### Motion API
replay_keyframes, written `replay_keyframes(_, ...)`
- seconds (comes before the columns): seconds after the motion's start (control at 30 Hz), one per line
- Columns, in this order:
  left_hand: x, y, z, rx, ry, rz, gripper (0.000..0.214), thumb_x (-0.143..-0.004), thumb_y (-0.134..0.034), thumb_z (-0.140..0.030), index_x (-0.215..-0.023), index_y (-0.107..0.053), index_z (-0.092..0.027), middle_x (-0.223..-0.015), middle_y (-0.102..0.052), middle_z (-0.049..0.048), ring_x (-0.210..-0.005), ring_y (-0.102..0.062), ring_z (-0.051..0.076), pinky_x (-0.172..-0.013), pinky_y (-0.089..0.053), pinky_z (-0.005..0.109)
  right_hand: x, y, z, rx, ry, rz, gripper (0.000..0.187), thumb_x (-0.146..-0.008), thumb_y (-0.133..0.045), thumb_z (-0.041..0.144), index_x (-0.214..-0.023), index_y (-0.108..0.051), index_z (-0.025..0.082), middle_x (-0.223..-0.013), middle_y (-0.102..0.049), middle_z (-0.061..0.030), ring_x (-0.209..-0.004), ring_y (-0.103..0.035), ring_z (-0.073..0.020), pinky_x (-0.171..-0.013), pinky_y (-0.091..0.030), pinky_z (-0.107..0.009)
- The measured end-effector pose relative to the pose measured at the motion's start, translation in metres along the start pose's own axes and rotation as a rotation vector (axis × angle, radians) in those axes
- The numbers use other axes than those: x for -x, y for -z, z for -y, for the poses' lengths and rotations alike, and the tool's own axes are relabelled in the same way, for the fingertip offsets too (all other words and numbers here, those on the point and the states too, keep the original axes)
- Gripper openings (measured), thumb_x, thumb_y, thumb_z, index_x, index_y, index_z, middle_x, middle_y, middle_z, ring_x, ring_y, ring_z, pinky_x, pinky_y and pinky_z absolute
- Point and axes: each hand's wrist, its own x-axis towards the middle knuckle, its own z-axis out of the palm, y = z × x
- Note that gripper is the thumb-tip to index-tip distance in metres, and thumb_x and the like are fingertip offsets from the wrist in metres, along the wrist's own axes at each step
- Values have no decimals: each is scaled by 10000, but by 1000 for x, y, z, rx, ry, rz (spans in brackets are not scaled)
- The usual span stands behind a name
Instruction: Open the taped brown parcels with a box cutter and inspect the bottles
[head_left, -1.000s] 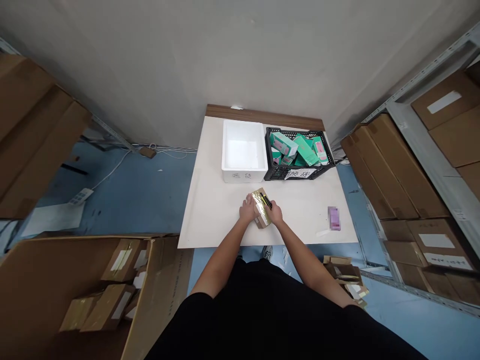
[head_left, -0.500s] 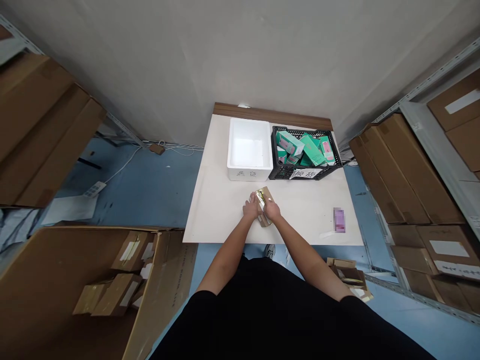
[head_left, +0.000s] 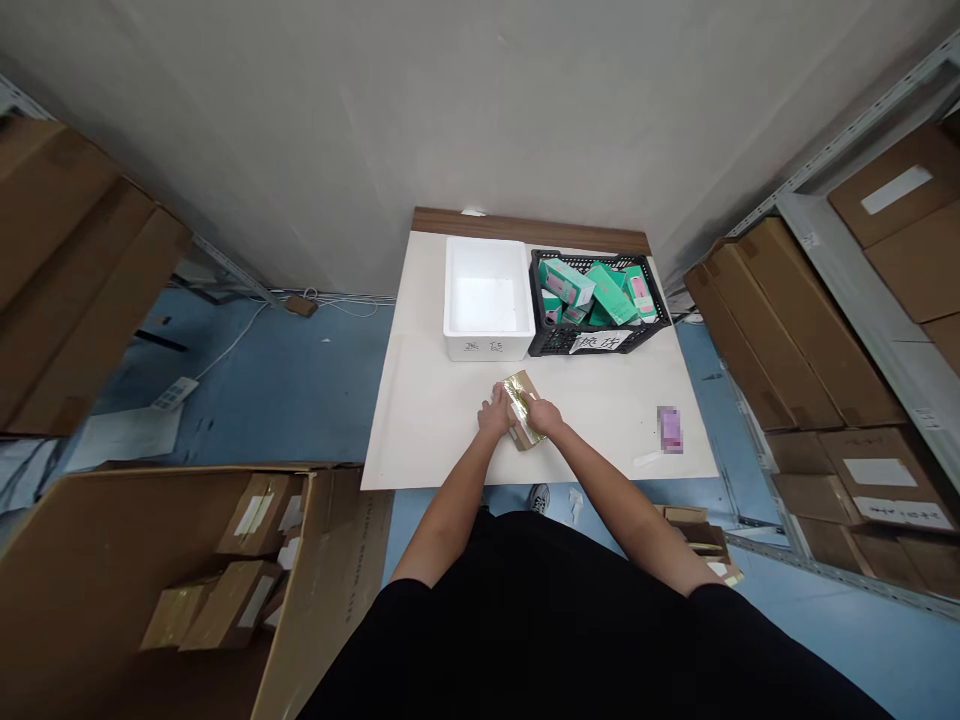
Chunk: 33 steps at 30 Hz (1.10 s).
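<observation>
Bracing box (head_left: 518,416) on table (head_left: 427,430), apparently against slipping | left hand (head_left: 493,412): fingers gripping box's left side | right hand (head_left: 543,414): fingers curled over box's right side, grip unclear

Pretty sure we're looking at a stockroom or little warehouse packing corner here. We've got metal shelving (head_left: 870,300) loaded with brown cartons (head_left: 787,315), plus a huge open cardboard box (head_left: 82,570) with taped, white-labelled parcels (head_left: 229,605) inside. The plain table (head_left: 420,420) has a white bin (head_left: 459,348) and a black crate (head_left: 546,343) of green product boxes (head_left: 615,295), both hand-lettered. Bare grey wall (head_left: 300,130), blue floor (head_left: 315,380), power strip (head_left: 175,393) lying on it: we'd say definitely not a home.
</observation>
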Motion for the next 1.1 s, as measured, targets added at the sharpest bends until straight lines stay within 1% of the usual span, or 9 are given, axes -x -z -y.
replay_keyframes(0.27,3,4,-2,-61,16,2,1132,-887,-683,-628,-1744,30,-430,-1824,161,-91,-1438,-466,402,-1037,-536,483,37,12,-11,-10,-14,139,692,-989,-619,246,-1654,-429,269,-1404,-703,-155,-1230,-699,-331,-889,-543,-352)
replay_keyframes(0.5,-2,0,-3,-89,32,-7,1129,-895,-669,-640,-1754,21,-392,-1827,150,-85,-1442,-444,417,-1050,-544,496,76,-14,-30,-60,-47,195,699,-970,-559,176,-1653,-440,263,-1377,-705,-185,-1188,-709,-348,-858,-558,-390)
replay_keyframes(0.57,-4,-1,-2,-100,40,-24,1132,-894,-672,-633,-1755,19,-385,-1831,133,-80,-1436,-447,415,-1040,-553,492,87,-21,-42,-91,-41,203,736,-951,-572,160,-1664,-433,277,-1374,-709,-182,-1186,-709,-349,-859,-562,-399)
replay_keyframes(0.7,-7,-4,1,-97,48,-35,1156,-882,-687,-652,-1753,28,-396,-1838,105,-66,-1413,-471,407,-1018,-570,486,102,-28,-86,-176,-61,200,680,-909,-638,163,-1569,-575,317,-1334,-740,-139,-1185,-712,-346,-886,-568,-396)
replay_keyframes(0.8,-4,-8,0,-83,37,-61,1146,-884,-682,-668,-1757,4,-383,-1840,96,-54,-1398,-486,394,-1036,-565,470,97,-31,-120,-334,-139,4,679,-951,-629,208,-1613,-511,300,-1291,-760,-123,-1120,-736,-314,-895,-574,-376)
replay_keyframes(0.87,1,-14,-6,-77,47,-105,1114,-903,-651,-688,-1763,-26,-355,-1843,72,-43,-1421,-463,393,-1073,-547,469,84,-37,-132,-547,-216,-142,697,-991,-625,301,-1658,-423,281,-1247,-769,-111,-984,-761,-272,-837,-594,-352)
replay_keyframes(0.93,8,-21,-16,-79,82,-147,1077,-925,-605,-718,-1766,-60,-325,-1847,39,-26,-1465,-416,401,-1111,-524,480,65,-48,-130,-807,-310,-200,753,-994,-644,431,-1673,-364,263,-1212,-771,-99,-826,-758,-234,-739,-612,-335)
replay_keyframes(1.0,17,-29,-28,-86,124,-178,1043,-941,-566,-743,-1766,-100,-305,-1849,7,-1,-1488,-391,401,-1130,-509,489,45,-62,-121,-987,-387,-194,859,-949,-694,520,-1674,-331,237,-1205,-767,-99,-764,-746,-222,-686,-624,-337)
replay_keyframes(1.1,32,-42,-44,-103,198,-214,1030,-945,-538,-772,-1759,-168,-260,-1845,-57,84,-1442,-449,400,-1115,-509,502,20,-80,-106,-1010,-436,-274,945,-874,-779,494,-1663,-338,217,-1325,-732,-116,-988,-761,-246,-827,-639,-342)
